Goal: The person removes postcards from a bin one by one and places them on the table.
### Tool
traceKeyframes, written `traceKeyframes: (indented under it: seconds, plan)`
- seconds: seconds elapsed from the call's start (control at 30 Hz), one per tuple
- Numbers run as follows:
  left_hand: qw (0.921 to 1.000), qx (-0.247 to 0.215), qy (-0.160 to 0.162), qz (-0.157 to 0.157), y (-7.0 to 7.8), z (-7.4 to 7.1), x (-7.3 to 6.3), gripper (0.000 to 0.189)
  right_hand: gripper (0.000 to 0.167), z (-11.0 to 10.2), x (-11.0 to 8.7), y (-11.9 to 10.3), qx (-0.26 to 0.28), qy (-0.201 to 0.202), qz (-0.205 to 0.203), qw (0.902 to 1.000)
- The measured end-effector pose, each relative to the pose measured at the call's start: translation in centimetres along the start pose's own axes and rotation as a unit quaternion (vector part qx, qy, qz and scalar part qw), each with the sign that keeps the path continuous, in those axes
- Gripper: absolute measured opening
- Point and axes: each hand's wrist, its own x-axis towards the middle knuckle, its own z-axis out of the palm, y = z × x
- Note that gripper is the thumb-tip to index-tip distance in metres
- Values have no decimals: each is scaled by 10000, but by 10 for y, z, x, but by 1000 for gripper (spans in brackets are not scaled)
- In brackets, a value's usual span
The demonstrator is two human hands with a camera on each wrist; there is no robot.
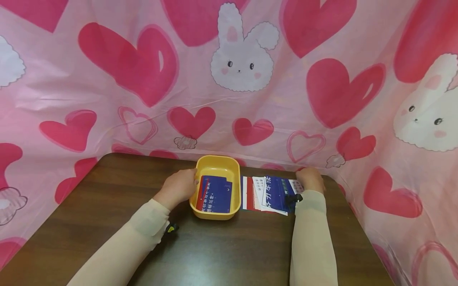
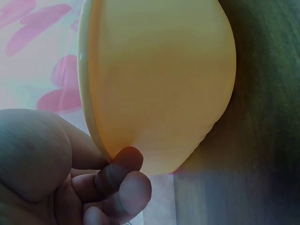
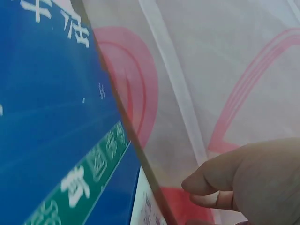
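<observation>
My left hand (image 1: pixel 180 186) grips the left rim of a yellow plastic tray (image 1: pixel 235 198); fingertips (image 2: pixel 135 192) show at its edge in the left wrist view. Inside the tray lie blue cards (image 1: pixel 219 194) with white lettering and a red card (image 1: pixel 200 200). To the tray's right, a fanned spread of blue, red and white printed cards (image 1: pixel 273 194) rests on the table. At its far right end is my right hand (image 1: pixel 312 179), fingers loosely bent. In the right wrist view this hand (image 3: pixel 253 180) appears beside the blue card (image 3: pixel 51 112), with no card visible between finger and thumb.
The brown wooden table (image 1: pixel 214 250) has rounded back corners. Behind it and along both sides hangs a pink cloth (image 1: pixel 200 91) printed with hearts and rabbits, close to the table's back edge. Small dark devices (image 1: pixel 171 227) sit at both wrists.
</observation>
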Motion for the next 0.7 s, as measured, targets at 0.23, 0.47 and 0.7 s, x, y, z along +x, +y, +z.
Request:
traceKeyframes:
  seconds: [0.23, 0.47, 0.7]
  plan:
    - [10000, 18, 7, 8, 1, -1, -1, 62, 50, 6, 3, -18, 90, 498, -854, 9951]
    - [10000, 68, -2, -12, 1, 0, -1, 62, 41, 9, -6, -45, 585, 522, -1605, 9839]
    - [10000, 72, -19, -26, 1, 0, -1, 59, 33, 25, -6, -70, 386, 451, -2077, 9764]
